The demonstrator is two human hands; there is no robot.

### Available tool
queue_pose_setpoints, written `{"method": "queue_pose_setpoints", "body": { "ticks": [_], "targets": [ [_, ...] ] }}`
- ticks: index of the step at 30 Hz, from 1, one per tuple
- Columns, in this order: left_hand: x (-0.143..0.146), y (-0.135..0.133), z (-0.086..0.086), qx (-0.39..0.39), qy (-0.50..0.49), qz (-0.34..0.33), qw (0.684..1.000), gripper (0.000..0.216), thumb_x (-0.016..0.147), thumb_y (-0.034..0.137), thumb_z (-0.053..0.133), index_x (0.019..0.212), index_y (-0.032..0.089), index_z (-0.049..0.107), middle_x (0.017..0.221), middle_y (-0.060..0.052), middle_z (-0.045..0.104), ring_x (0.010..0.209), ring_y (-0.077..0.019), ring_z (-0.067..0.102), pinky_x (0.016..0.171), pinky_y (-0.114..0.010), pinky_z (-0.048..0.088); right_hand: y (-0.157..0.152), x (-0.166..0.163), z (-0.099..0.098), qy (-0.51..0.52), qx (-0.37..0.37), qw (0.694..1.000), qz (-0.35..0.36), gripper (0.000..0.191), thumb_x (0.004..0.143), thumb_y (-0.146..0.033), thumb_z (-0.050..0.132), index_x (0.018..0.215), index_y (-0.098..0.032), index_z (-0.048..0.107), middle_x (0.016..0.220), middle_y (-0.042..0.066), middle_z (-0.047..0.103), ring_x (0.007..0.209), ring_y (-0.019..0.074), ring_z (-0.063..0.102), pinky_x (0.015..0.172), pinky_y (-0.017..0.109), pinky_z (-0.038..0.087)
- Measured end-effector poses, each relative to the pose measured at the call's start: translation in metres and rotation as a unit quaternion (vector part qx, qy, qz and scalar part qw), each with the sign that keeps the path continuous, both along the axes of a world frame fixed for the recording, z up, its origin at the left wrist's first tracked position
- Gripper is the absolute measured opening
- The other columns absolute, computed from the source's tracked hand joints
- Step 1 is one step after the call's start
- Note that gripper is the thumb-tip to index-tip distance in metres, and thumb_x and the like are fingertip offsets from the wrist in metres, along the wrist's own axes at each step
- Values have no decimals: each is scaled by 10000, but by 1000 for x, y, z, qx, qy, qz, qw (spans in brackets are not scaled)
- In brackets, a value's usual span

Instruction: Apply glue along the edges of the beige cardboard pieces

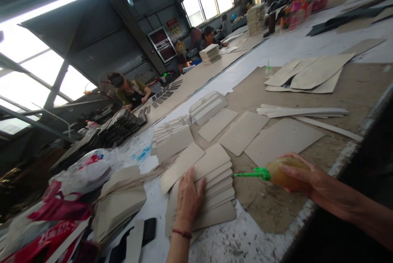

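Right grip [313,179] wrapped round a bottle [278,176], amber inside — left grip [188,195] loosely spread on stacked sheets [219,193].

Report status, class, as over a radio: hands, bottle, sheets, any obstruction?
Left hand on fanned sheets. Right hand gripping bottle. Green nozzle pointing towards sheets; nothing visible between.

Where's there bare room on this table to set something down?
Mostly bare brown board shows between the card stack under the left hand and the table edge, near the bottle in the right hand. Another patch lies between the pale sheets and the table edge. It's crowded left of the stack: tied cards, plastic bags.
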State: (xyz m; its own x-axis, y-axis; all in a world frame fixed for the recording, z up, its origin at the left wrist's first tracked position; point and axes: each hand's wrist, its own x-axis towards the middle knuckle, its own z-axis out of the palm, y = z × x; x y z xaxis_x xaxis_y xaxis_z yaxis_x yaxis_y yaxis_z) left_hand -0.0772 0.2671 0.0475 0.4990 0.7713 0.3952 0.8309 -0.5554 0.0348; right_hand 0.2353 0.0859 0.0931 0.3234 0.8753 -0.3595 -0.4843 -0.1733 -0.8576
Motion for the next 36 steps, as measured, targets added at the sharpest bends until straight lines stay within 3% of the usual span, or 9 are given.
{"method": "queue_pose_setpoints", "body": {
  "ticks": [5, 12, 17, 21, 24, 27, 32, 36],
  "targets": [
    [5, -24, -6, 23, 3, -19, 1000, 500, 957, 463, 436, 1293, 110, 548, 1340, -167, 587, 1276, -267, 532, 1076, -472, 432, -4, -5, 6, 2, 9, 1000, 3, 365, 727, -461, 756, 957, -268, 548, 927, 41, 632, 776, 206, 627, 575, 277, 515],
    [2, -54, -9, 55, -8, -8, 998, 435, 958, 364, 470, 1315, 123, 531, 1335, -165, 591, 1264, -256, 545, 1053, -467, 458, -19, -9, 16, 1, 6, 1000, -7, 420, 695, -444, 802, 977, -261, 549, 935, 26, 620, 771, 178, 608, 573, 244, 507],
    [7, -120, -25, 63, -24, 34, 997, 494, 932, 365, 514, 1355, 111, 496, 1376, -185, 551, 1289, -298, 516, 1030, -483, 473, -26, -20, 20, -23, 11, 1000, 6, 459, 669, -431, 826, 984, -269, 534, 883, 5, 649, 732, 170, 626, 575, 235, 502],
    [15, -189, -38, 72, -39, 54, 995, 499, 938, 337, 495, 1383, 114, 464, 1365, -176, 564, 1276, -299, 525, 1020, -483, 479, -30, -38, 24, -124, 24, 991, 39, 536, 637, -490, 829, 1017, -280, 514, 843, -10, 672, 757, 183, 646, 642, 251, 523],
    [21, -231, -40, 51, -58, 76, 994, 531, 936, 310, 502, 1418, 104, 418, 1406, -181, 524, 1330, -311, 467, 1052, -508, 452, -34, -57, 27, -252, 34, 960, 121, 531, 665, -537, 786, 1029, -270, 507, 815, -7, 663, 725, 199, 641, 627, 282, 530],
    [24, -256, -37, 38, -73, 89, 993, 526, 933, 273, 513, 1414, 85, 411, 1440, -187, 484, 1364, -318, 423, 1068, -527, 443, -37, -77, 27, -378, 78, 904, 185, 422, 744, -504, 726, 1021, -261, 519, 858, 6, 632, 716, 193, 621, 622, 303, 525],
    [21, -270, -34, 84, -98, 76, 989, 396, 898, 129, 551, 1285, 51, 523, 1347, -211, 566, 1322, -302, 480, 1003, -453, 524, -35, -104, 18, -519, 229, 801, 191, 268, 820, -346, 680, 1031, -268, 534, 976, 25, 545, 856, 191, 583, 761, 334, 511],
    [20, -272, -35, 84, -115, 64, 988, 357, 892, 85, 538, 1248, 62, 551, 1299, -192, 609, 1278, -285, 529, 984, -433, 546, -26, -119, 14, -543, 283, 762, 211, 270, 849, -284, 664, 1069, -267, 510, 992, 36, 516, 905, 204, 562, 809, 358, 496]
  ]
}}
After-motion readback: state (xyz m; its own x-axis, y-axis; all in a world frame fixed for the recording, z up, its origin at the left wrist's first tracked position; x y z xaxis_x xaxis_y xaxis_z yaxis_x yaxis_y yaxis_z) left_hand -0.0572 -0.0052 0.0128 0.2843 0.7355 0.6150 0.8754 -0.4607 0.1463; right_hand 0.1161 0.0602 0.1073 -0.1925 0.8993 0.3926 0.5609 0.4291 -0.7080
